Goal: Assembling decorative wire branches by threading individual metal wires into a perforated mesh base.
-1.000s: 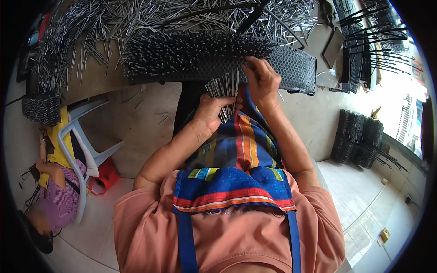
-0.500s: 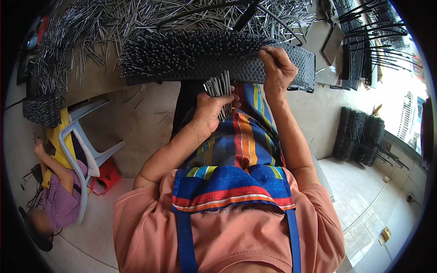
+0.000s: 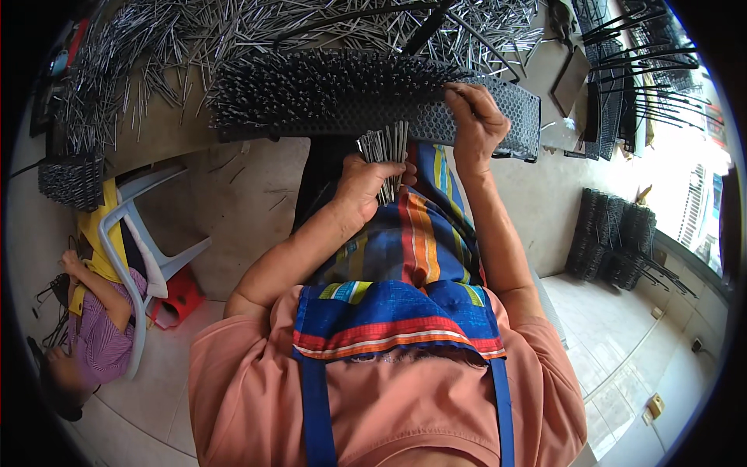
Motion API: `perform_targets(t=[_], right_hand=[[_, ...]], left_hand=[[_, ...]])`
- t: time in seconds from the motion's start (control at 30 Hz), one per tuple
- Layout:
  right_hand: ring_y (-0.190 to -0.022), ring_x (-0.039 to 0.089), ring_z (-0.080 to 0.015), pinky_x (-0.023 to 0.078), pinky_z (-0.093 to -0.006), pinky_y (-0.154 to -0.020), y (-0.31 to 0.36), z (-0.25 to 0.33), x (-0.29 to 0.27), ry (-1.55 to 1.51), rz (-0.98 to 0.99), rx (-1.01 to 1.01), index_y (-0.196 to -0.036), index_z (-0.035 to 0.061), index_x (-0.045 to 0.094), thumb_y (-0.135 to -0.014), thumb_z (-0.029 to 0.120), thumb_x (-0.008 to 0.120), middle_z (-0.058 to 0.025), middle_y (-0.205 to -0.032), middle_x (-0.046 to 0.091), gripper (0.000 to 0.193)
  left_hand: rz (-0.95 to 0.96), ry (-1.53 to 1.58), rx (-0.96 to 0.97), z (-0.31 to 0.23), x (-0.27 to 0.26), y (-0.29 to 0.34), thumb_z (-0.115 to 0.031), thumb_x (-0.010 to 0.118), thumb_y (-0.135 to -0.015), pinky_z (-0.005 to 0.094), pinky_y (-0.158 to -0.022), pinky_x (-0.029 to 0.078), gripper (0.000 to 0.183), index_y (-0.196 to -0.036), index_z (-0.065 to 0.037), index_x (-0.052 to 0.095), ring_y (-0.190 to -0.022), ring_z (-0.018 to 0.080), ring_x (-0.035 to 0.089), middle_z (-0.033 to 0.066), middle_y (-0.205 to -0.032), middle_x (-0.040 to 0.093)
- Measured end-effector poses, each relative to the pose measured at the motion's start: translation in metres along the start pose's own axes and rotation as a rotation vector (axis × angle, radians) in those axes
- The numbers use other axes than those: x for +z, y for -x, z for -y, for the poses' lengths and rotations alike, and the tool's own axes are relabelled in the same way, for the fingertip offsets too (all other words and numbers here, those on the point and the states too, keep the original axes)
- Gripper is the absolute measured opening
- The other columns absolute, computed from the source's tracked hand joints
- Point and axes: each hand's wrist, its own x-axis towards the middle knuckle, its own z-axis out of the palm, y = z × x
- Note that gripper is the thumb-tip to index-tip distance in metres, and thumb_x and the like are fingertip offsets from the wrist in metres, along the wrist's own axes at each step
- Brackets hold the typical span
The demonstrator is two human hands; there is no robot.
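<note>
My left hand [image 3: 362, 184] is closed around a bundle of thin metal rods [image 3: 383, 145], held upright just in front of a long black perforated panel [image 3: 513, 115]. Rods stand packed in the panel's holes [image 3: 327, 82] from its left end to past the middle; its right part shows bare holes. Above the panel, near the edge of the filled part, my right hand [image 3: 482, 128] has thumb and fingers pinched together. What the pinch holds is too small to make out.
Loose metal rods [image 3: 257, 31] cover the bench behind the panel. Black racks with long handles [image 3: 615, 86] stand at the right, with dark bundles [image 3: 611, 237] lower down. At the left, a person [image 3: 105, 311] sits beside a grey plastic chair [image 3: 159, 241] and a red container [image 3: 177, 300].
My left hand has shifted slightly right with the rod bundle. My right hand stays pinched at nearly the same spot over the panel. The person at the left has moved an arm slightly.
</note>
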Motion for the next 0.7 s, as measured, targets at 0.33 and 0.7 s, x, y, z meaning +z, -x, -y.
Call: perform_targets(t=[0.33,0.7], right_hand=[[-0.066,0.051,-0.0037,0.038,-0.0188,-0.056,0.005,-0.011,0.003,-0.123,-0.051,0.069,-0.090,-0.0002,0.073,-0.081,-0.005,0.068,0.0000,-0.083,0.066,0.012],[-0.064,0.058,-0.0089,0.044,-0.0225,-0.057,0.011,-0.009,0.015,0.328,0.079,0.014,-0.088,0.0004,0.072,-0.075,-0.005,0.072,-0.0042,-0.077,0.065,0.014]], left_hand=[[-0.025,0.038,-0.028,-0.003,0.006,0.003,0.008,0.062,-0.080,0.0332,-0.058,0.056,0.018,-0.097,0.004,0.066,-0.071,0.0258,0.071,0.0169,-0.084,0.071],[-0.006,0.034,0.002,-0.001,0.008,0.003,0.008,0.060,-0.080,0.0345,-0.060,0.058,0.018,-0.097,0.006,0.065,-0.072,0.0273,0.071,0.0184,-0.086,0.071]])
